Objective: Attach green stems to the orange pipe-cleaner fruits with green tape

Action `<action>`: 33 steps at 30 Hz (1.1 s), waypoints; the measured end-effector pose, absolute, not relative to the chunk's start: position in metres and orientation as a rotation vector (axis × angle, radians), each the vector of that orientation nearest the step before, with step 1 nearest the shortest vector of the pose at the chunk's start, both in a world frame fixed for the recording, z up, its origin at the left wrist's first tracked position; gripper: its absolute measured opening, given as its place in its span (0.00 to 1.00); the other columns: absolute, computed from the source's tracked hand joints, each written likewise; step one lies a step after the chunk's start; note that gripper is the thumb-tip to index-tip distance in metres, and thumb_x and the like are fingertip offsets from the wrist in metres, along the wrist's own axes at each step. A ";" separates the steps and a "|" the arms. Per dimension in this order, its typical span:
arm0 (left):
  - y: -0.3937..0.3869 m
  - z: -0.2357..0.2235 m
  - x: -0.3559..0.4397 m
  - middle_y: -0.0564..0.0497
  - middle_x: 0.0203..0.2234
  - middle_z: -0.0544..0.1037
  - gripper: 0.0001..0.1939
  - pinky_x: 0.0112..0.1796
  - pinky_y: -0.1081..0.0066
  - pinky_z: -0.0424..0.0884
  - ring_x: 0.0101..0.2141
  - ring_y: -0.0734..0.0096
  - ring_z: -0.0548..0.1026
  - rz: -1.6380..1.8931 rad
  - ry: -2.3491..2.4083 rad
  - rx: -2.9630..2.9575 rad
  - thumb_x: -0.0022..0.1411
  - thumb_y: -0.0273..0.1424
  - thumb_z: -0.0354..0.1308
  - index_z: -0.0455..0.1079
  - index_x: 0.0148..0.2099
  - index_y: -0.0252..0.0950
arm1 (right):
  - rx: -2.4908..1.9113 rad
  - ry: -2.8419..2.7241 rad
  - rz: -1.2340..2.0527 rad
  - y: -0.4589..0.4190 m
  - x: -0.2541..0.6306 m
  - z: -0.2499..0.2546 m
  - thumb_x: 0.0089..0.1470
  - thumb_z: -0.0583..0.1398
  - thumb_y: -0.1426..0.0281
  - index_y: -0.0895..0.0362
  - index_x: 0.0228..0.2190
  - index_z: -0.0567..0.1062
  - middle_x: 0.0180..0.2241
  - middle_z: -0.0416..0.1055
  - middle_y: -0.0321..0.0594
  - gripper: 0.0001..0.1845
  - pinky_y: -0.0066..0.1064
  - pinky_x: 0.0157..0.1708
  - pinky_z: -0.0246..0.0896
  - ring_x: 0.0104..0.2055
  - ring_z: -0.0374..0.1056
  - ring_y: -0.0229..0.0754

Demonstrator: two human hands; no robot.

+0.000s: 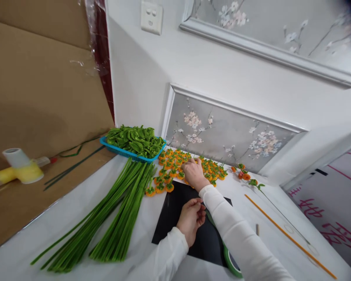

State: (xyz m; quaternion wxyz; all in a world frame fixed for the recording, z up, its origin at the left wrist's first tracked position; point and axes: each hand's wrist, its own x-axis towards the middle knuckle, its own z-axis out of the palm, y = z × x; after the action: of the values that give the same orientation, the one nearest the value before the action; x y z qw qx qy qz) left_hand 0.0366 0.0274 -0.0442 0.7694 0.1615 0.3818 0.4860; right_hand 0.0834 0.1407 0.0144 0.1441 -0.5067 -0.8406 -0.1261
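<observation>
On the tabletop (pixel 146 222), green stems (pixel 119 230) are lying unused toward the left edge; the tray (pixel 125 153), back-left corner, is holding heaped leaves (pixel 134 140). Orange flower heads (pixel 169 188) are sitting separate near the back edge; one assembled sprig (pixel 246 176) is lying rightward. Your right hand (pixel 194 174) is reaching among heads, grip unclear; your left hand (pixel 190 222) is curling its fingers, closure unclear.

Ahead of me, I see a wall socket (pixel 151 18) on the white wall (pixel 140 70), above and left of a blossom picture (pixel 231 134). Another blossom picture (pixel 269 29) hangs higher. Brown cardboard (pixel 41 78) rises on my left.
</observation>
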 end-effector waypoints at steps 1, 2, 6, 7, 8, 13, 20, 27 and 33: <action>0.027 -0.045 0.037 0.55 0.21 0.69 0.04 0.23 0.79 0.61 0.18 0.82 0.68 1.056 0.827 0.350 0.60 0.22 0.50 0.65 0.35 0.32 | -1.453 -2.426 -0.364 0.142 0.083 0.013 0.52 0.56 0.80 0.59 0.26 0.76 0.28 0.74 0.44 0.11 0.42 0.50 0.44 0.43 0.61 0.47; 0.027 -0.045 0.037 0.55 0.21 0.70 0.04 0.23 0.79 0.61 0.18 0.82 0.68 1.056 0.826 0.351 0.60 0.22 0.51 0.66 0.36 0.32 | -1.446 -2.424 -0.363 0.143 0.084 0.013 0.53 0.55 0.80 0.59 0.26 0.76 0.29 0.74 0.44 0.11 0.42 0.50 0.43 0.44 0.61 0.46; 0.027 -0.044 0.036 0.54 0.21 0.70 0.04 0.22 0.79 0.62 0.18 0.82 0.68 1.058 0.827 0.360 0.59 0.21 0.51 0.67 0.36 0.32 | -1.440 -2.381 -0.344 0.141 0.091 0.022 0.57 0.54 0.76 0.56 0.32 0.77 0.34 0.75 0.44 0.12 0.43 0.52 0.41 0.47 0.60 0.46; 0.027 -0.044 0.036 0.54 0.21 0.70 0.05 0.22 0.80 0.62 0.18 0.82 0.68 1.059 0.826 0.363 0.59 0.21 0.51 0.67 0.36 0.31 | -1.438 -2.356 -0.327 0.139 0.094 0.025 0.58 0.54 0.75 0.56 0.32 0.77 0.35 0.75 0.44 0.12 0.42 0.52 0.41 0.47 0.61 0.46; 0.028 -0.043 0.036 0.54 0.21 0.70 0.05 0.22 0.80 0.62 0.18 0.82 0.68 1.061 0.826 0.366 0.59 0.20 0.51 0.67 0.36 0.31 | -1.429 -2.321 -0.301 0.135 0.099 0.029 0.58 0.54 0.74 0.55 0.33 0.77 0.36 0.76 0.43 0.12 0.42 0.52 0.41 0.48 0.61 0.46; 0.035 -0.040 0.032 0.54 0.22 0.70 0.05 0.23 0.80 0.65 0.19 0.82 0.70 1.081 0.824 0.384 0.61 0.21 0.50 0.66 0.37 0.32 | -1.312 -2.017 -0.037 0.096 0.136 0.035 0.54 0.57 0.73 0.53 0.32 0.78 0.34 0.76 0.40 0.09 0.38 0.47 0.54 0.42 0.66 0.45; 0.043 -0.036 0.031 0.54 0.25 0.72 0.04 0.25 0.80 0.68 0.23 0.80 0.73 1.093 0.822 0.540 0.62 0.30 0.55 0.69 0.40 0.37 | -1.376 -1.647 0.257 0.030 0.182 0.008 0.50 0.58 0.71 0.55 0.34 0.77 0.33 0.77 0.40 0.09 0.35 0.40 0.64 0.35 0.71 0.43; 0.040 -0.026 0.032 0.50 0.39 0.74 0.23 0.33 0.71 0.74 0.34 0.71 0.75 0.929 0.744 0.938 0.58 0.50 0.53 0.68 0.51 0.45 | -1.337 -1.512 0.302 0.011 0.194 -0.011 0.50 0.58 0.73 0.54 0.33 0.77 0.33 0.77 0.38 0.08 0.35 0.41 0.64 0.36 0.71 0.44; 0.043 -0.028 0.035 0.52 0.33 0.76 0.13 0.39 0.73 0.73 0.34 0.74 0.75 0.907 0.758 1.118 0.51 0.34 0.65 0.74 0.40 0.36 | -1.272 -1.516 0.323 0.019 0.201 -0.029 0.48 0.60 0.73 0.53 0.32 0.78 0.31 0.77 0.37 0.08 0.34 0.41 0.64 0.35 0.71 0.42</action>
State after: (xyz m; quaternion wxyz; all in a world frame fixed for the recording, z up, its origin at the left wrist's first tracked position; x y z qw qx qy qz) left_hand 0.0353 0.0433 -0.0276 0.6870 0.4993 0.3385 0.4051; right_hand 0.2012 0.0191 -0.0291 0.5383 -0.5345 -0.6373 0.1356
